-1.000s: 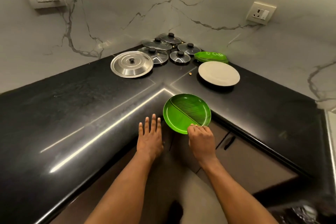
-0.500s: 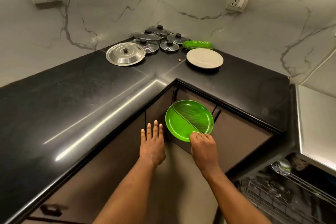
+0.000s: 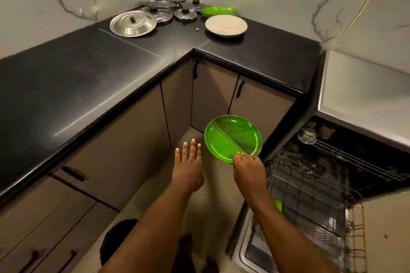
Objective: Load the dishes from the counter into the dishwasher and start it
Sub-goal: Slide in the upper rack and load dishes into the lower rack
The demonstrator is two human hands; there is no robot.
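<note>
Green and ribbed like a leaf, the plate [image 3: 230, 137] hangs in the air near centre, off the counter [image 3: 66, 77] and before the cabinet doors [image 3: 213, 95], my right hand [image 3: 249, 169] pinching its rim at the plate's 5 o'clock. My left hand [image 3: 188, 166] floats at the plate's 8 o'clock, fingers straight and slightly spread, holding nothing. I see the open dishwasher rack [image 3: 310, 184] at 4 o'clock; a white plate [image 3: 225, 25], more green plates [image 3: 218, 11] and lids [image 3: 133, 23] lie on the counter at 12 o'clock.

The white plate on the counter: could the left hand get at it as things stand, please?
Probably not from here. The left hand is open and free, nothing blocks the white plate, but the hand hangs over the floor, short of the counter.
</note>
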